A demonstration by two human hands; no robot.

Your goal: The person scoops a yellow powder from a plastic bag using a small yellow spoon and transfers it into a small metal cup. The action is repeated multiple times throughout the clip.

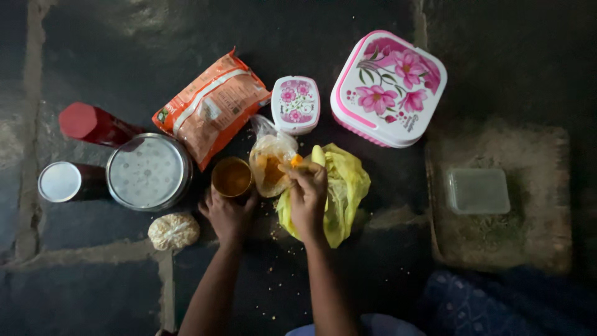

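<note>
The person is sitting over a dark stone floor, both forearms reaching up from the bottom edge of the frame. The left hand is resting at the middle of the frame, its fingers curled around the near side of a small round cup filled with an orange-yellow powder; the grip is wrapping the cup's base.

The right hand is lying just right of it, its fingers pinched narrow on something small and orange-yellow at the fingertips, right at the mouth of a clear plastic bag holding more of the same coloured powder. What exactly is being pinched is too small to tell. That bag is standing between the cup and a crumpled yellow plastic bag, on which the right hand is partly resting.

Above these, a small floral lunch box is sitting beside a large pink-and-white floral box in the upper right. An orange packet is lying tilted in the upper middle. To the left, a round steel lid is lying near a red bottle and a steel-topped tin. A small tied bag of pale grains is sitting below the lid. At the right, a clear plastic container is resting on a brownish mat. Grains are lying scattered on the floor by the forearms.
</note>
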